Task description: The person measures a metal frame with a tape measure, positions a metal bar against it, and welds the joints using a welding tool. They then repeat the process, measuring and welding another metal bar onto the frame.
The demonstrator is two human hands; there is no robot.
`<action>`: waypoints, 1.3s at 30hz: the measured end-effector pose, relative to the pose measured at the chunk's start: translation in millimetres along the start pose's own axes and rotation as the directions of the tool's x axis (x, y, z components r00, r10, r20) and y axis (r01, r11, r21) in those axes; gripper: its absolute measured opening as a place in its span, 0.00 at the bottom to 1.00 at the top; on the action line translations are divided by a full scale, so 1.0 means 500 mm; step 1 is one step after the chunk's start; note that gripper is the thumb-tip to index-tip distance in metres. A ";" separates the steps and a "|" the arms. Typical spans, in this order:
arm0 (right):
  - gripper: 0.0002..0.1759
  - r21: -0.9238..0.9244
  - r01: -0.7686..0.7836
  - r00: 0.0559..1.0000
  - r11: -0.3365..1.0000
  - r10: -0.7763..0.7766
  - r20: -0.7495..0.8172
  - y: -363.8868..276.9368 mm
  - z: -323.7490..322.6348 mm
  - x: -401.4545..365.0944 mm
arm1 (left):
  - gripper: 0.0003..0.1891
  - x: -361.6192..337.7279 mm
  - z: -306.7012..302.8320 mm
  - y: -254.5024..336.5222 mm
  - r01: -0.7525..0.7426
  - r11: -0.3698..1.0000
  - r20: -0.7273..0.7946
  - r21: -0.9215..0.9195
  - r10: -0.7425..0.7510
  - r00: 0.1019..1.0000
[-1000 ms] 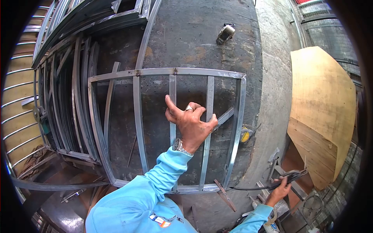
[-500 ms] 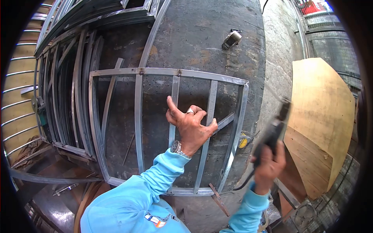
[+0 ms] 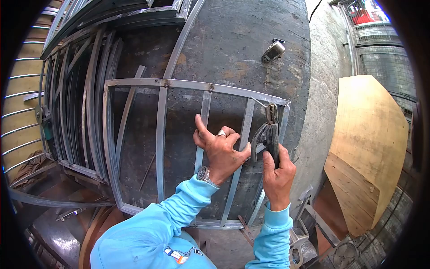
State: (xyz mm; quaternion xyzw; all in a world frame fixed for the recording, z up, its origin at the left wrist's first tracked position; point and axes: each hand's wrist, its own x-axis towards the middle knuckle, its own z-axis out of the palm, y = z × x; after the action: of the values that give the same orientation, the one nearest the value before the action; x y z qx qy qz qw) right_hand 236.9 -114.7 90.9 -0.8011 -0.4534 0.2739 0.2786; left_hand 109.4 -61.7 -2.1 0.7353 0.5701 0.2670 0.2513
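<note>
Steel frame (image 3: 179,84) lies flat on the dark worktop (image 3: 233,45), centre. Left hand (image 3: 219,150) presses it, fingers loosely bent. Right hand (image 3: 277,172), newly raised from lower right, clenches a welding clamp (image 3: 270,134) at the frame's right corner.

Light-blue sleeves (image 3: 179,206), grey frame (image 3: 160,134), black welding holder (image 3: 271,136); tan board (image 3: 367,148)
</note>
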 end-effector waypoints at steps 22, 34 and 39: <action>0.18 -0.037 0.012 1.000 0.999 -0.012 -0.005 0.001 0.011 0.000 | 0.20 -0.001 -0.002 0.003 0.017 0.999 -0.005 -0.028 -0.017 1.000; 0.18 -0.012 0.001 1.000 1.000 -0.001 -0.010 -0.003 0.011 0.000 | 0.19 0.001 -0.010 0.003 0.015 1.000 0.028 0.003 -0.015 1.000; 0.18 0.190 -0.172 0.985 0.967 0.172 0.021 0.009 0.012 -0.003 | 0.18 0.004 -0.015 0.010 0.026 1.000 0.035 0.006 -0.027 0.999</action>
State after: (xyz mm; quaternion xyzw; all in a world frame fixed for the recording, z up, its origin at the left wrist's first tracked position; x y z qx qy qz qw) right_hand 234.5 -116.8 84.1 -0.8063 -0.3545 0.3412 0.3283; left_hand 108.3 -60.2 7.1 0.7328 0.5760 0.2493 0.2628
